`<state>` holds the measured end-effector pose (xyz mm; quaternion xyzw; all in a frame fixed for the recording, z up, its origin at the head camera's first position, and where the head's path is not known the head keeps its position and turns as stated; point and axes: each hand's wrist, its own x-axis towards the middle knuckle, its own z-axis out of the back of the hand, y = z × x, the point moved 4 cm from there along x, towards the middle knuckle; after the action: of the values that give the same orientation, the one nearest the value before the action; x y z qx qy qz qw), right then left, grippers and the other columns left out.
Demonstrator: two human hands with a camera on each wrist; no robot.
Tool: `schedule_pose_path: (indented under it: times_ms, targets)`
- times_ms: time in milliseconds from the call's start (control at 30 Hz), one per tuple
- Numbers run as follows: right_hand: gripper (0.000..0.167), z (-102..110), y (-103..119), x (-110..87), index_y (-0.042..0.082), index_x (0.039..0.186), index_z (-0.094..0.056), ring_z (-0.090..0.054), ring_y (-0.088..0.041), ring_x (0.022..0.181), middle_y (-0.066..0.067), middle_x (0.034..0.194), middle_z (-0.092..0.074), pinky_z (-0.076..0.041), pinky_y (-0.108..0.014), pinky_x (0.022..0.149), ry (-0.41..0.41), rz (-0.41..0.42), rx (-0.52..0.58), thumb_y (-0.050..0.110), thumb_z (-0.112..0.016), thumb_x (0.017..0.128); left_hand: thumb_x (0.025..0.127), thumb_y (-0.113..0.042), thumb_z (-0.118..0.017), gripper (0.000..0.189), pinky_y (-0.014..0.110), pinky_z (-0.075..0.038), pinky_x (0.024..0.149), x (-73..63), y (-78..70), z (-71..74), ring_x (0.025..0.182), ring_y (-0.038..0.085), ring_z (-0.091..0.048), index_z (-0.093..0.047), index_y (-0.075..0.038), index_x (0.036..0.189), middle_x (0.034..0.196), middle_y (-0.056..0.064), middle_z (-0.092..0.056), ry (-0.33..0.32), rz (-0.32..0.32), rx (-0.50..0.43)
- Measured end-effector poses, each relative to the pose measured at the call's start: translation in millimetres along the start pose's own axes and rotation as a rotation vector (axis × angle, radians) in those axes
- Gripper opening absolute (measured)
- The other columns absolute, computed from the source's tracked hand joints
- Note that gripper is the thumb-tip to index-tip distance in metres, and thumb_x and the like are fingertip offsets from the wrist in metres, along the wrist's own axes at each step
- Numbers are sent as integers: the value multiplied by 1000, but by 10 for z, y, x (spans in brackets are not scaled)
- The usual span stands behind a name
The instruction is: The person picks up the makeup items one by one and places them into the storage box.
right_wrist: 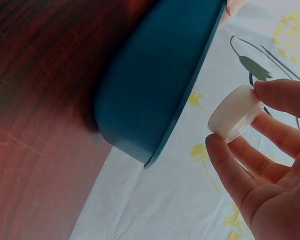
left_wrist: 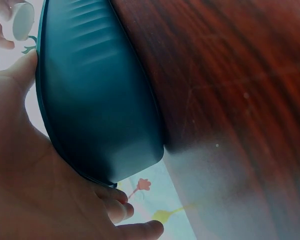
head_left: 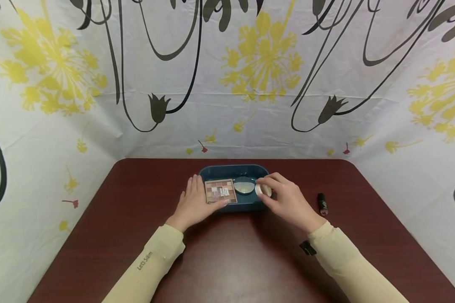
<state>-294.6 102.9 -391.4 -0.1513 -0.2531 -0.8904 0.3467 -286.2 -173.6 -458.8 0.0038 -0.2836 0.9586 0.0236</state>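
Judging by how things lay, the work looked well along but unfinished: two pieces were in the blue tray, one was in the person's fingers and one was outside. The square makeup palette sat at the tray's left end, though whether it lay flat or leaned on the wall could not be told, and the round pale container was just beside it, near the middle. The right hand pinched the small white round piece between thumb and fingertips at the tray's right end; the right wrist view showed it apart from the tray's outer wall, up by the rim and not let go, so its placing seemed the step in hand. The left hand gripped nothing tightly: its fingers stretched fairly straight along the tray's left end, with the thumb reaching across the front rim near the palette's lower corner, as if steadying the tray. To the right, near the right forearm, the small dark bottle was on the reddish-brown table, touched by neither hand. As far as the pictures showed, only that bottle and the pinched piece remained to be dealt with.
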Motion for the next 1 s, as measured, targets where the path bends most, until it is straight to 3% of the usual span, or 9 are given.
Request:
schedule_pose_path:
  times_ms: [500, 1000]
  targets:
    - [36, -258, -101, 101, 19, 126, -68, -60, -15, 86, -2, 112, -60, -51, -34, 68, 99, 16, -56, 24, -76, 92, 74, -89, -54, 133, 63, -18, 115, 0, -9, 14, 153, 34, 1, -2, -2, 161, 168, 17, 2, 2, 4, 10]
    - [29, -309, -205, 296, 19, 122, -70, -62, -13, 88, 0, 111, -62, -54, -34, 73, 204, 23, -55, 28, -73, 94, 75, -88, -55, 132, 63, -19, 115, 16, 17, 5, 153, 34, 0, -3, -2, 161, 167, 18, -1, -4, -1, 8]
